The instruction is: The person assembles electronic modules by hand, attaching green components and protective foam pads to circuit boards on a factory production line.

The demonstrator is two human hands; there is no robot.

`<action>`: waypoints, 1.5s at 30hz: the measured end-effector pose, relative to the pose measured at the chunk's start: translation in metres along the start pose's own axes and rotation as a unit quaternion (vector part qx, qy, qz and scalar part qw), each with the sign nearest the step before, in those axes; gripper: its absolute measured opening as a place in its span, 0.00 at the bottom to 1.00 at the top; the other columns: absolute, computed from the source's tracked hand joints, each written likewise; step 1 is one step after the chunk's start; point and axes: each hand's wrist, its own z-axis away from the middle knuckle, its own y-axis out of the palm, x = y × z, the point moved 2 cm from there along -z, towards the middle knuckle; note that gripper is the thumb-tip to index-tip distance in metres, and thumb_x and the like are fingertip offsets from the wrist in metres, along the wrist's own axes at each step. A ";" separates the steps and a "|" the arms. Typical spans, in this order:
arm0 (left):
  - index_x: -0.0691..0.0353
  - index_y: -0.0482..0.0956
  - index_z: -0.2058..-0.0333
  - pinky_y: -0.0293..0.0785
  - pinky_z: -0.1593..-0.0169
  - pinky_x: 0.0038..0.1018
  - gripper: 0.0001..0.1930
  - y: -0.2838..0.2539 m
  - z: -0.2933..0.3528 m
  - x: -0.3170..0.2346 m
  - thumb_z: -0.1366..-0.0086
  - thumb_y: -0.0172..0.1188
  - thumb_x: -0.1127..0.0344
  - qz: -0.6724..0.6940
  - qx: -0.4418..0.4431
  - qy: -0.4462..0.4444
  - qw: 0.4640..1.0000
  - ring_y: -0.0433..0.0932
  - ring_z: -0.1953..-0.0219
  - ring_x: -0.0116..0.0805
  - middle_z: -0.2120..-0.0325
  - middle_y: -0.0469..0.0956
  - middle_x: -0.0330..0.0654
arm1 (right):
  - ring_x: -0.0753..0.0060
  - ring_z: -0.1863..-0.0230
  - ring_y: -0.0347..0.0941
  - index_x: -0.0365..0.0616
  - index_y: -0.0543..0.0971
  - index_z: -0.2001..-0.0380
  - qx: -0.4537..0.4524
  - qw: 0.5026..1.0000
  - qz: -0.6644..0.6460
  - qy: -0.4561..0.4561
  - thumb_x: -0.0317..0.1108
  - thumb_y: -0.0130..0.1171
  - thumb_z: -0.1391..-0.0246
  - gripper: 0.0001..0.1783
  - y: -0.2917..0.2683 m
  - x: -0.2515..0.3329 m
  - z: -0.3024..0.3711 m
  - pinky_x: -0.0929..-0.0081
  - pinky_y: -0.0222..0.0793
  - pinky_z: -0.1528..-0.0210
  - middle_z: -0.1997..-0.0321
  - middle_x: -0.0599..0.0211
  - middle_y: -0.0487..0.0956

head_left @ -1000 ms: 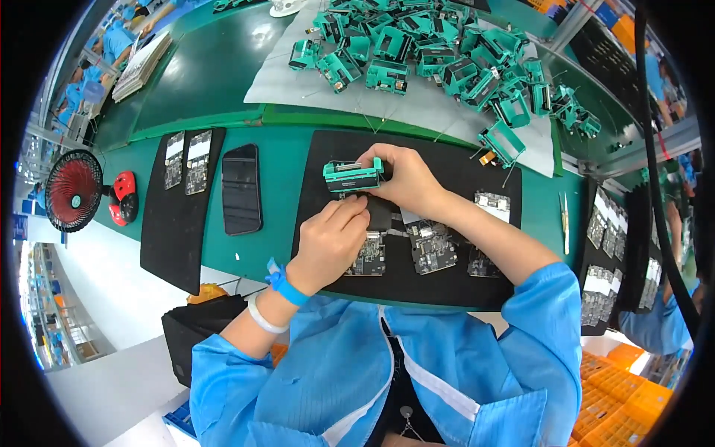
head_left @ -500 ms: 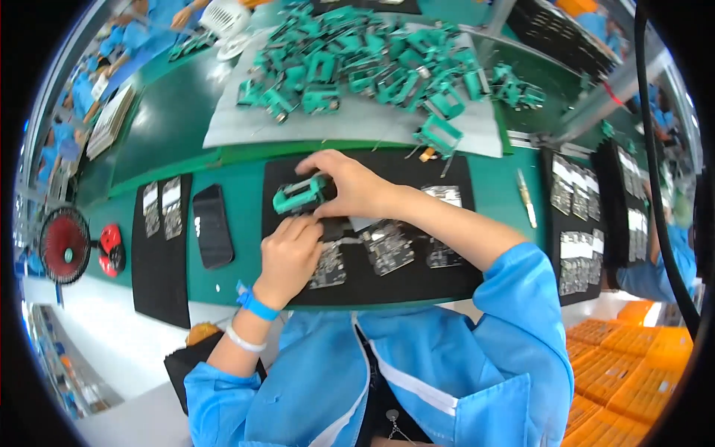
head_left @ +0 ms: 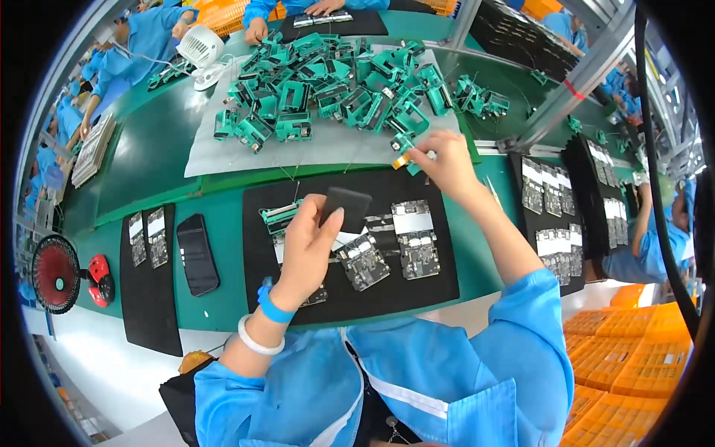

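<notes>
My left hand (head_left: 309, 242) pinches a flat black rectangular block (head_left: 347, 208) between thumb and fingers, above the black mat (head_left: 439, 292). My right hand (head_left: 452, 165) reaches to the near right edge of the pile. Its fingers are closed on a green plastic frame (head_left: 403, 141) with an orange tab (head_left: 401, 161). Another green frame (head_left: 280, 217) lies on the mat beyond my left hand. Circuit boards lie on the mat: one tilted board (head_left: 363, 262) in the middle and a board with a white strip (head_left: 415, 240) at the right. Another is partly hidden under my left hand.
A heap of green frames (head_left: 328, 86) covers a white sheet (head_left: 223, 158). At the left are a black phone (head_left: 197, 255), a dark mat with boards (head_left: 153, 298) and a small fan (head_left: 58, 274). More boards (head_left: 555, 249) lie right. A person's hands (head_left: 324, 7) work across the table.
My right hand has left the green frame on the mat and moved right and away to the pile. My left hand has lifted the black block. The view has shifted slightly.
</notes>
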 end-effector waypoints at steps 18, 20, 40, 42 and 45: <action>0.66 0.68 0.44 0.69 0.45 0.30 0.19 -0.009 -0.022 -0.029 0.25 0.51 0.59 0.305 0.120 -0.093 0.940 0.73 0.54 0.26 0.54 0.75 0.38 | 0.65 0.53 0.81 0.31 0.74 0.45 0.395 0.677 -0.590 0.193 0.35 0.71 0.52 0.33 -0.004 0.076 0.023 0.64 0.76 0.47 0.51 0.54 0.82; 0.67 0.68 0.41 0.69 0.43 0.29 0.20 -0.014 -0.024 -0.016 0.25 0.50 0.60 0.121 0.088 -0.036 0.988 0.75 0.49 0.29 0.48 0.75 0.40 | 0.70 0.59 0.82 0.33 0.76 0.48 0.378 0.706 -0.566 0.194 0.23 0.69 0.53 0.26 0.003 0.070 0.022 0.71 0.78 0.53 0.56 0.58 0.83; 0.63 0.62 0.73 0.28 0.28 0.60 0.14 -0.015 0.039 0.004 0.33 0.56 0.66 -0.247 0.369 0.054 0.894 0.44 0.26 0.56 0.33 0.61 0.54 | 0.85 0.65 0.75 0.37 0.77 0.54 0.308 0.843 -0.421 0.128 0.19 0.67 0.49 0.18 0.073 0.085 0.021 0.81 0.75 0.64 0.60 0.71 0.80; 0.63 0.62 0.73 0.28 0.28 0.60 0.14 -0.015 0.039 0.004 0.33 0.56 0.66 -0.246 0.367 0.055 0.896 0.44 0.26 0.56 0.33 0.62 0.54 | 0.85 0.73 0.73 0.40 0.78 0.58 0.272 0.850 -0.431 0.130 0.24 0.71 0.54 0.18 0.073 0.080 0.024 0.79 0.71 0.70 0.70 0.71 0.80; 0.63 0.62 0.73 0.28 0.28 0.60 0.13 -0.014 0.039 0.003 0.33 0.56 0.67 -0.251 0.361 0.057 0.897 0.45 0.26 0.56 0.33 0.62 0.53 | 0.85 0.73 0.73 0.39 0.78 0.58 0.258 0.838 -0.465 0.125 0.24 0.71 0.54 0.18 0.077 0.075 0.029 0.79 0.71 0.69 0.69 0.72 0.80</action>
